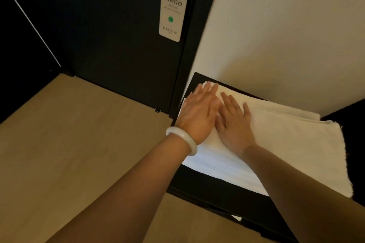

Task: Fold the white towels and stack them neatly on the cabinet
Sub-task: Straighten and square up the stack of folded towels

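1. Working on top of the black cabinet [217,189], standing against the pale wall [276,25] beside the dark door [118,35]; keeping every layer inside that top.
2. Flattening the white towels [286,144], lying folded across the cabinet top with layers slightly staggered toward the wall; probably needing the edges squared before stacking further.
3. Pressing down with the left hand [197,108] and right hand [233,122], side by side on the towels' left end, palms flat, fingers straight and a little spread, gripping nothing.
4. Sweeping outward from the middle, judged the best way, pushing air and creases toward the free right edge rather than bunching the cloth.
5. Minding the pale bangle [183,139] on the left wrist, riding just beside the near hem and likely to snag it.
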`<state>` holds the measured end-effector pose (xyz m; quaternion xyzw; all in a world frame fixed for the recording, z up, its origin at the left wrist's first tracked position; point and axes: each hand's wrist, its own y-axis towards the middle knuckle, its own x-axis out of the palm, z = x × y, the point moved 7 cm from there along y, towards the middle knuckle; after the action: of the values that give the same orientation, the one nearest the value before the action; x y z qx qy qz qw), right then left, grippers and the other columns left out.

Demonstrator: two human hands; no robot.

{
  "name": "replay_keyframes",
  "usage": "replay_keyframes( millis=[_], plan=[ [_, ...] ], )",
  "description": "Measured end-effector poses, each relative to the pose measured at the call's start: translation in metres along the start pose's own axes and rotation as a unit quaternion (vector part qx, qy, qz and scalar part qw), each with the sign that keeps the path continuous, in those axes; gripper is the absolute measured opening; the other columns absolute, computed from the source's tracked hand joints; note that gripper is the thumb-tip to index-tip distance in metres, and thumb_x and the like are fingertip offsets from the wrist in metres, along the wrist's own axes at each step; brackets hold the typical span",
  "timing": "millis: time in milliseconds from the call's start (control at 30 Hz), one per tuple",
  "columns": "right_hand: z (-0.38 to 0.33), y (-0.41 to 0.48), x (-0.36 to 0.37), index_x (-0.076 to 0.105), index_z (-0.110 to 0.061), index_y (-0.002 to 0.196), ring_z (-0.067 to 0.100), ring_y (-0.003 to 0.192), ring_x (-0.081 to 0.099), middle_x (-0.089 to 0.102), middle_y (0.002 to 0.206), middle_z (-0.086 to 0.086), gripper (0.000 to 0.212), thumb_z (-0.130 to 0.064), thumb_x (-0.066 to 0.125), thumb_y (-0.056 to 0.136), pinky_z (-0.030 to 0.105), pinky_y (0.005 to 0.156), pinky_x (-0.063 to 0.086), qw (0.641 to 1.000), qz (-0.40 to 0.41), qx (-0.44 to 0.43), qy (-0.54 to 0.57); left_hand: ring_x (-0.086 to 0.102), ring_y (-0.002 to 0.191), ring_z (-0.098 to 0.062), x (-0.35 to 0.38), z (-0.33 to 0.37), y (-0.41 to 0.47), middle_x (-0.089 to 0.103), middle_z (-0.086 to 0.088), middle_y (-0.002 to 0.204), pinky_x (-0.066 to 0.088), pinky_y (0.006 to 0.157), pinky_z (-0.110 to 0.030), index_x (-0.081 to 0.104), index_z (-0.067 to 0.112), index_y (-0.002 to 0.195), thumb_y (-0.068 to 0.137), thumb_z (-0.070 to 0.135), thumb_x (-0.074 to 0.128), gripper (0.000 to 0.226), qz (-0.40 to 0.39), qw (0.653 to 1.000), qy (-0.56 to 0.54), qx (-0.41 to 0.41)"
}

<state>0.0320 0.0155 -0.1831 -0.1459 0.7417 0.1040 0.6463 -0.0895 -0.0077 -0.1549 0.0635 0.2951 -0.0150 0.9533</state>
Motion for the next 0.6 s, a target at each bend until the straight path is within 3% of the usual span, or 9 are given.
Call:
replay_keyframes(
  millis=[67,133,167,267,400,500,600],
  plan=[
    [0.004,0.002,-0.008,0.019,-0.023,0.156,0.014,0.152,0.006,0.015,0.164,-0.001,0.057,-0.03,0.039,0.103,0.042,0.123,-0.004,0.996,-0.009,0.01,0.085,-0.002,0.152,-0.011,0.022,0.025,0.008,0.007,0.002,0.165,-0.002,0.123,-0.033,0.013,0.026,0.157,0.106,0.041,0.015,0.053,-0.059,0.986,0.13,0.083],
    [0.019,-0.004,-0.029,0.024,-0.015,0.154,0.016,0.152,0.011,0.017,0.163,0.003,0.055,-0.011,0.042,0.102,0.038,0.124,0.002,0.977,0.013,0.042,0.21,-0.01,0.151,-0.012,0.043,0.015,0.01,-0.004,0.001,0.166,-0.006,0.123,-0.035,0.001,0.025,0.158,0.105,0.046,0.012,0.057,-0.13,0.968,0.206,0.055],
    [0.032,-0.012,-0.039,0.027,-0.013,0.153,0.018,0.152,0.013,0.019,0.163,0.004,0.053,-0.01,0.04,0.103,0.037,0.124,0.003,0.977,0.032,0.044,0.205,-0.013,0.151,-0.013,0.046,0.005,0.01,-0.008,0.001,0.166,-0.008,0.123,-0.036,-0.002,0.024,0.157,0.104,0.048,0.011,0.06,-0.145,0.958,0.246,0.04],
    [0.094,-0.058,-0.049,0.02,-0.02,0.157,0.017,0.152,0.008,0.015,0.164,0.002,0.054,-0.037,0.022,0.106,0.039,0.124,0.0,0.999,0.024,0.046,-0.011,-0.021,0.149,-0.014,0.046,-0.016,0.012,-0.018,0.006,0.164,-0.015,0.119,-0.051,-0.008,0.03,0.157,0.101,0.054,0.007,0.062,-0.137,0.939,0.316,0.017],
    [0.188,-0.123,-0.061,0.003,-0.027,0.158,0.011,0.151,-0.007,0.0,0.165,-0.005,0.062,-0.054,0.0,0.102,0.044,0.124,-0.003,0.98,0.007,0.161,-0.114,-0.023,0.148,-0.013,0.053,-0.014,0.013,-0.02,0.01,0.162,-0.011,0.115,-0.061,-0.007,0.036,0.155,0.096,0.06,0.003,0.065,-0.139,0.935,0.326,0.018],
    [0.199,-0.128,-0.06,-0.003,-0.03,0.158,0.02,0.153,-0.004,-0.01,0.165,-0.007,0.062,-0.053,0.009,0.102,0.046,0.124,0.003,0.972,-0.004,0.219,-0.08,-0.02,0.149,-0.015,0.052,-0.009,0.015,-0.019,0.009,0.163,-0.006,0.118,-0.061,-0.007,0.035,0.156,0.1,0.057,0.007,0.062,-0.151,0.926,0.345,0.012],
    [0.18,-0.138,-0.088,0.011,-0.02,0.158,0.023,0.153,0.0,0.001,0.166,0.004,0.061,-0.044,0.026,0.105,0.044,0.123,0.0,0.946,0.148,0.289,-0.001,-0.018,0.15,-0.016,0.042,-0.001,0.021,-0.018,0.008,0.163,-0.006,0.118,-0.061,-0.006,0.034,0.156,0.102,0.055,0.012,0.061,-0.186,0.915,0.359,-0.015]
  ],
)
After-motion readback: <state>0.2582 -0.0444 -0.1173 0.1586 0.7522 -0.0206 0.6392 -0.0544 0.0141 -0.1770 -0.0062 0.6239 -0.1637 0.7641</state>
